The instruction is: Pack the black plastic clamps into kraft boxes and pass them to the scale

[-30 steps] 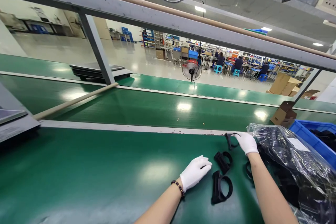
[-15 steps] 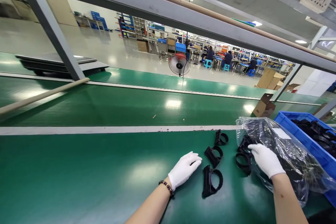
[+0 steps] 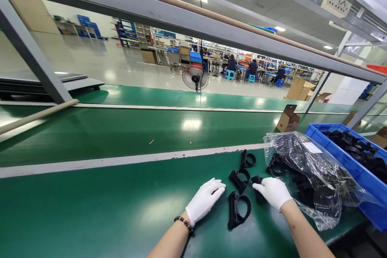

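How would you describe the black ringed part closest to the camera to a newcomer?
Left of the blue bin, on the green surface, three black ringed parts form a row between the left hand and right hand. Take the one at the near end: it looks largest of the three and lies lowest in view.

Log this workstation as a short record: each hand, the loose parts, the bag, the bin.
Left hand: white-gloved, fingers extended, nothing held
Right hand: white-gloved, touching a black part; grip partly hidden
Loose parts: three black ring-shaped pieces between the hands
Clear bag: beyond the right hand, black contents
Blue bin: behind the bag, black contents
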### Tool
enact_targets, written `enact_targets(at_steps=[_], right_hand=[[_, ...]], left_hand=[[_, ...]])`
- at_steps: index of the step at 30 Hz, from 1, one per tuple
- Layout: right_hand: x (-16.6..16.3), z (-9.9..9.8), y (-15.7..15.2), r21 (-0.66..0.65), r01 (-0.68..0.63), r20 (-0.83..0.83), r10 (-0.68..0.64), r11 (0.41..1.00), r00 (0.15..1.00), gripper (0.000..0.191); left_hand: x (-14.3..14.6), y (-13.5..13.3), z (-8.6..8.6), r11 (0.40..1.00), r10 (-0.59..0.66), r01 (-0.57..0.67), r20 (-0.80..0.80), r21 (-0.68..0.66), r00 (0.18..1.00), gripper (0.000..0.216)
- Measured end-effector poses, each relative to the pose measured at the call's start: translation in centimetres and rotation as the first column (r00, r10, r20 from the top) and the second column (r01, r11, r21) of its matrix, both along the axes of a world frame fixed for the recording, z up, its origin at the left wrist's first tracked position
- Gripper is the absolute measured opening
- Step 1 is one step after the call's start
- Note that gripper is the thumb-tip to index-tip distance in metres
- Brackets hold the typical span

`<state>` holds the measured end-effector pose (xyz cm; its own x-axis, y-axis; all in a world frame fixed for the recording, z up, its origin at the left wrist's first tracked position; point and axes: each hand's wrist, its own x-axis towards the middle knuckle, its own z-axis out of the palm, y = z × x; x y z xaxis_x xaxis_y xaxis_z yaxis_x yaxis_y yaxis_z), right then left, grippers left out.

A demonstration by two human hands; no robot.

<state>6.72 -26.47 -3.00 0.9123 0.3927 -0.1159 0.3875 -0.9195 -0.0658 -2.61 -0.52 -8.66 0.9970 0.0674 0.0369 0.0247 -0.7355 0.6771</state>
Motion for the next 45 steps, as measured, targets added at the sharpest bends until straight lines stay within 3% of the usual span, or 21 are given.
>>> enact_targets(at_steps=[3,8,11,14,18,23,27,31,38,42,45], right_hand=[[1.9,0.3,0.7,0.035,0.093,0.021,-0.094,0.995,0.995,0.058],[6.2,0.6,0.1,0.039,0.211,0.028,-0.212,0.977,0.977,0.043],[6.7,0.3,0.1,0.052,0.229,-0.005,-0.229,0.972,0.973,0.034],[6.1,0.8,0.2,0.152,0.237,0.002,-0.241,0.959,0.971,0.032],[5.8,3.8,1.4,0.373,0.186,0.034,-0.213,0.909,0.976,0.051],[7.2,6.4,8.3,0.486,-0.002,-0.026,0.018,0.874,0.999,0.048],[7.6,5.4,15.3,0.39,-0.081,-0.138,0.145,0.917,0.98,0.035],[7.9,4.3,18.7,0.276,-0.119,-0.125,0.159,0.954,0.979,0.032],[7.8,5.5,17.5,0.17,-0.225,0.11,0.209,0.959,0.972,0.031],[3.7,5.8,14.6,0.125,-0.325,0.159,0.305,0.937,0.939,0.025],[-1.2,5.0,11.3,0.1,-0.339,0.177,0.318,0.936,0.931,0.035]], left_hand=[[0.2,0.1,-0.2,1.0,-0.014,0.014,0.0,0.011,1.0,0.037],[0.2,0.1,-0.3,1.0,-0.006,0.006,0.024,-0.001,1.0,0.035],[0.1,0.1,-0.4,1.0,-0.006,0.006,0.031,-0.013,0.999,0.035],[0.0,0.0,-0.4,0.999,0.0,0.003,0.067,-0.046,0.998,0.033],[-0.1,-0.2,-0.1,0.997,-0.007,0.015,0.094,-0.079,0.996,0.031],[0.0,-0.4,0.0,0.993,0.07,-0.058,0.121,-0.102,0.99,0.035],[0.0,0.0,-0.1,0.983,0.158,-0.141,0.151,-0.115,0.976,0.04],[-0.1,0.2,-0.3,0.98,0.188,-0.173,0.178,-0.099,0.966,0.038],[0.1,0.0,-0.8,0.985,0.161,-0.145,0.198,-0.094,0.967,0.037],[0.2,0.0,-0.8,0.982,0.164,-0.142,0.194,-0.126,0.967,0.036],[0.0,-0.2,-0.6,0.979,0.16,-0.132,0.185,-0.156,0.97,0.035]])
